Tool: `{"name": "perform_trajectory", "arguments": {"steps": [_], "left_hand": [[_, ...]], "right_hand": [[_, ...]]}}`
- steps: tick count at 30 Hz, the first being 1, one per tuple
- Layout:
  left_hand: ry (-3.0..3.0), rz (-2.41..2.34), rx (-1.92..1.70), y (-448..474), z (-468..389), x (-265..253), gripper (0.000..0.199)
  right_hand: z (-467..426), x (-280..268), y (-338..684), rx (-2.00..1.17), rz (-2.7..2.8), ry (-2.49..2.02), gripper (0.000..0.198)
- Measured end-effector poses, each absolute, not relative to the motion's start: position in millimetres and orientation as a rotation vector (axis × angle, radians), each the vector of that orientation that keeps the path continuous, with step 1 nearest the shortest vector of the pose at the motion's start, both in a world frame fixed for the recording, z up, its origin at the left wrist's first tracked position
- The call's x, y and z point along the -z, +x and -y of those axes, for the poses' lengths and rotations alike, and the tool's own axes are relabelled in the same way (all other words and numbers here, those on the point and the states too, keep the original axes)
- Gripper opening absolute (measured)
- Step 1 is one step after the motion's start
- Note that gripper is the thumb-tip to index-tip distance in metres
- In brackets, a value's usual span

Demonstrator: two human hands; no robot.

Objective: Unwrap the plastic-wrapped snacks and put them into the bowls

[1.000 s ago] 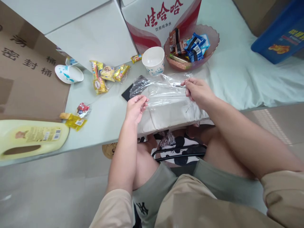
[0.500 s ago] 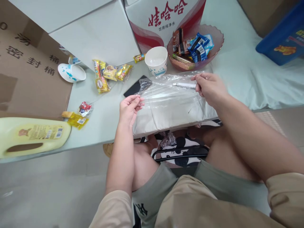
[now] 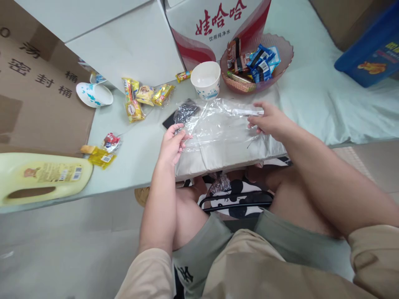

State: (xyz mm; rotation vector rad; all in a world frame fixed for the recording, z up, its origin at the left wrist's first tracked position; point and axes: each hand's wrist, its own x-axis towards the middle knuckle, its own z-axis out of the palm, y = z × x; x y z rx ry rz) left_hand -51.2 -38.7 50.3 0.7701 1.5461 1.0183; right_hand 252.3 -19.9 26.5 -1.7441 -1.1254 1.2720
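A clear plastic bag (image 3: 218, 124) lies spread over a grey folded pad (image 3: 224, 155) at the table's near edge. My left hand (image 3: 173, 143) pinches the bag's left edge between thumb and fingers. My right hand (image 3: 269, 120) pinches the right edge, beside the white strip along the bag's top. A black phone (image 3: 183, 114) lies partly under the bag's far left corner.
A white paper cup (image 3: 205, 79) and a pink bowl of wrapped snacks (image 3: 257, 62) stand behind the bag, with a red-and-white carton (image 3: 215, 29) further back. Yellow snack packets (image 3: 140, 97) and a tipped cup (image 3: 93, 95) lie left. A yellow jug (image 3: 40, 178) rests at the near left edge.
Both hands have lowered the bag from a raised, stretched position until it lies flat on the grey pad. The right hand slid down slightly; the left hand stayed on the left edge.
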Motion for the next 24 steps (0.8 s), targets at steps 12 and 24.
{"name": "perform_trajectory", "arguments": {"steps": [12,24], "left_hand": [[0.659,-1.483,-1.056,-67,53,-70,0.085],[0.967,-1.683,-1.195,-87,52,-55,0.064]], "right_hand": [[76,-48,227,-0.892,2.355,-0.942,0.07],[63,-45,223,-0.758,2.032,-0.915,0.018]]}}
